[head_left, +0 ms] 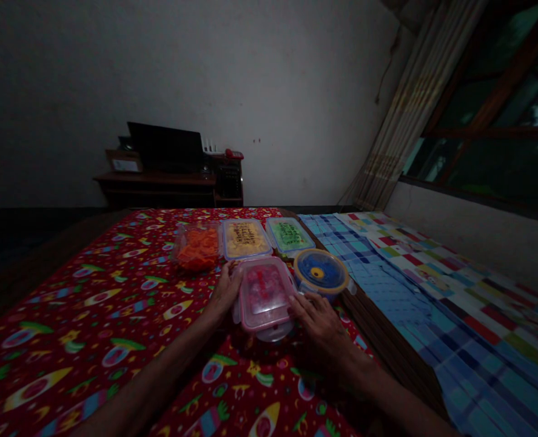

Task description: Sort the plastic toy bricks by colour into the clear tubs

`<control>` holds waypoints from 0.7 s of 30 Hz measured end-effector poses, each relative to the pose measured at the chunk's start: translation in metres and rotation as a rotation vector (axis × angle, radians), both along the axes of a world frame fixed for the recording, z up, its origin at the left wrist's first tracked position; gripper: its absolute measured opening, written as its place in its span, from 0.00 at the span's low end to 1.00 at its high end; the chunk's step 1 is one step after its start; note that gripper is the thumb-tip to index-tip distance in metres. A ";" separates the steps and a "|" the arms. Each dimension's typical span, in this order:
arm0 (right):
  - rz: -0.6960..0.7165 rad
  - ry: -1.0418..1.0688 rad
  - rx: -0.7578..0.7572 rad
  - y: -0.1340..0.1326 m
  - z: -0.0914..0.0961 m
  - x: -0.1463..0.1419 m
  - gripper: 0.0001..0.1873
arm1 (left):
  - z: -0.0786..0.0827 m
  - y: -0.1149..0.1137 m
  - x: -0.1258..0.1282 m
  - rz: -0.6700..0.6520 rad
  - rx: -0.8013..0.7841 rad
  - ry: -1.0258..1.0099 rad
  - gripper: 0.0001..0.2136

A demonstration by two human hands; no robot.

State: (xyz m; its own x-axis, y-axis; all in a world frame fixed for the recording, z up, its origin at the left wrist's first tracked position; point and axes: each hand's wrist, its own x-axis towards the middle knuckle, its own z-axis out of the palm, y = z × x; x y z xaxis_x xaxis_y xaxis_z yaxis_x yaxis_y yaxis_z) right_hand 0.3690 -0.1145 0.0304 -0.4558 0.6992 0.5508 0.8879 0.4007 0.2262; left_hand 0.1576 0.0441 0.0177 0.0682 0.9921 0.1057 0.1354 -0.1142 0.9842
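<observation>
A clear box with a pink-rimmed lid and pink pieces inside [264, 294] sits on the red patterned tablecloth [91, 303]. My left hand [225, 290] grips its left side, fingers curled round the edge. My right hand [316, 318] lies against its right side, fingers pressed to the lid's rim. Behind it stand an open box of orange pieces [197, 246], a lidded box of yellow pieces [245, 238] and a green-lidded box [289, 235]. A round box with a yellow rim and blue contents [321, 272] is just right of the pink one.
A blue checked cloth [387, 285] and a multicoloured checked cloth [455, 273] lie to the right of the table. A dark cabinet with a monitor [166, 149] stands at the far wall. Curtain and window are at the right.
</observation>
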 end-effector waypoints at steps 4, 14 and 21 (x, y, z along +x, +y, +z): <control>-0.077 0.121 0.128 0.003 0.016 0.044 0.29 | 0.001 -0.015 -0.021 -0.055 -0.042 0.016 0.29; -0.216 0.227 -0.083 0.017 -0.022 0.102 0.41 | -0.031 -0.047 -0.031 -0.186 -0.225 -0.160 0.30; -0.174 0.234 -0.053 0.032 -0.017 0.093 0.43 | -0.026 -0.057 -0.023 -0.171 -0.269 -0.187 0.35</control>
